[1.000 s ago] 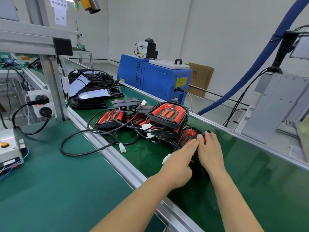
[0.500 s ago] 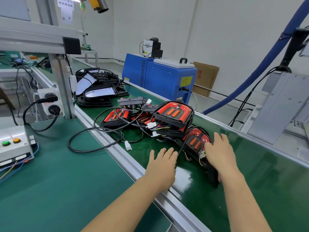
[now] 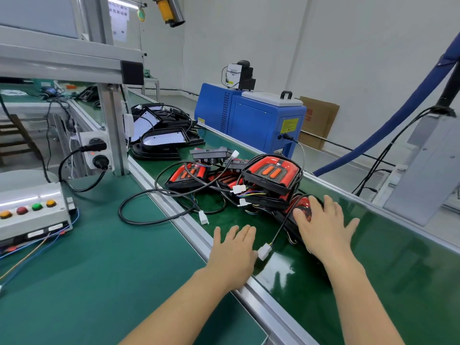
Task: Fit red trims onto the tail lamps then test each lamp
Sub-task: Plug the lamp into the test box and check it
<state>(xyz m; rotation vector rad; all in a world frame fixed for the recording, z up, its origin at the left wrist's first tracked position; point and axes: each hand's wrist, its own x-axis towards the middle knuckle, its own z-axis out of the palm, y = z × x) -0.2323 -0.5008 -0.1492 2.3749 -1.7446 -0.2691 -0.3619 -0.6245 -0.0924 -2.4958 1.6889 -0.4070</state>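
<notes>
My right hand (image 3: pixel 323 227) lies flat, fingers spread, on the tail lamp (image 3: pixel 302 207). My left hand (image 3: pixel 234 252) hovers open beside it, a white plug (image 3: pixel 263 252) just off its thumb.

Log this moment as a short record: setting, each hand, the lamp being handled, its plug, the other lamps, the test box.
setting: green conveyor belt beside a green bench
left hand: open, fingers straight, over the belt's near rail, holding nothing
right hand: open, spread flat on the nearest tail lamp
nearest tail lamp: red, lying on the belt, mostly covered by the hand
white connector: loose on its black lead, lying beside the left hand
other lamps: red, piled with tangled wires further along the belt
button box: on the bench, untouched
</notes>
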